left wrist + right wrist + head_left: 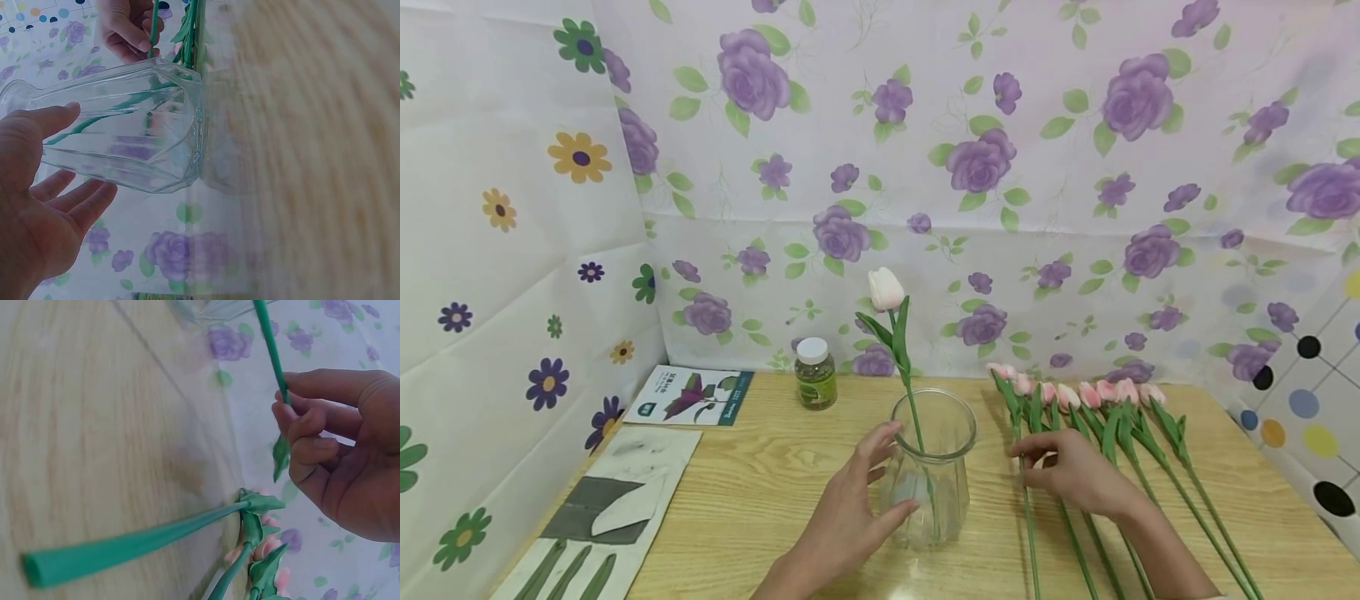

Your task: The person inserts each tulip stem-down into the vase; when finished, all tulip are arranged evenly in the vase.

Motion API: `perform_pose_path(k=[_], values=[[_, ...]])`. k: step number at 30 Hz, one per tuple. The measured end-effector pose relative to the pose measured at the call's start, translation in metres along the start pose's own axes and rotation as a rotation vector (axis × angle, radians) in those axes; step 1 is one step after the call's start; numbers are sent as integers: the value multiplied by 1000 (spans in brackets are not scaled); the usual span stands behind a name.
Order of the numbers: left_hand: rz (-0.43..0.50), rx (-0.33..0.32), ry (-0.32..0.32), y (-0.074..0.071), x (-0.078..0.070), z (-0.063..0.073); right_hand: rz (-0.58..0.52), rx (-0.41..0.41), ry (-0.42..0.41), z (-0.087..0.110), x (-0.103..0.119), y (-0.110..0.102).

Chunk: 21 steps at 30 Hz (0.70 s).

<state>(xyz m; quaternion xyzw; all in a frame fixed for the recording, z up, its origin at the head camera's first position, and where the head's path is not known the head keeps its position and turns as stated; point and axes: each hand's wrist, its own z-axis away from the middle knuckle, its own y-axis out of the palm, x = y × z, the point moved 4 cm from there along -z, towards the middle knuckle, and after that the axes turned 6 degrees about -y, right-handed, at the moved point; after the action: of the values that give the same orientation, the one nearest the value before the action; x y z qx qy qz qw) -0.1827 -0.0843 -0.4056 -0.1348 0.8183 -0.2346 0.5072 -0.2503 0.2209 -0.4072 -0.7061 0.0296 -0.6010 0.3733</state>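
A clear glass vase [953, 492] stands on the table with one white artificial tulip [886, 289] leaning in it, bloom up. My left hand [846, 512] holds the vase from its left side; the left wrist view shows the thumb on one side of the glass [134, 134] and fingers on the other. To the right, my right hand [1078, 475] pinches the green stem of the leftmost pink tulip [270, 350] between thumb and fingertips, lifted off the table in the right wrist view. Several other pink tulips [1126, 392] lie in a row beneath and beside that hand.
A small jar with a white lid [815, 375] stands behind the vase to the left. A booklet [691, 395] and a printed sheet [617, 500] lie at the table's left edge. Flowered cloth [880, 192] hangs along the table's back.
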Motion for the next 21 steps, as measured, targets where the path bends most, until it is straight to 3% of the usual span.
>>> perform_pose_path(k=[9,21], values=[[7,5,-17,-1,-1,0,-2,-136,15,1,11,-5],[5,9,-11,0,0,0,-114,-254,53,3,21,-10]])
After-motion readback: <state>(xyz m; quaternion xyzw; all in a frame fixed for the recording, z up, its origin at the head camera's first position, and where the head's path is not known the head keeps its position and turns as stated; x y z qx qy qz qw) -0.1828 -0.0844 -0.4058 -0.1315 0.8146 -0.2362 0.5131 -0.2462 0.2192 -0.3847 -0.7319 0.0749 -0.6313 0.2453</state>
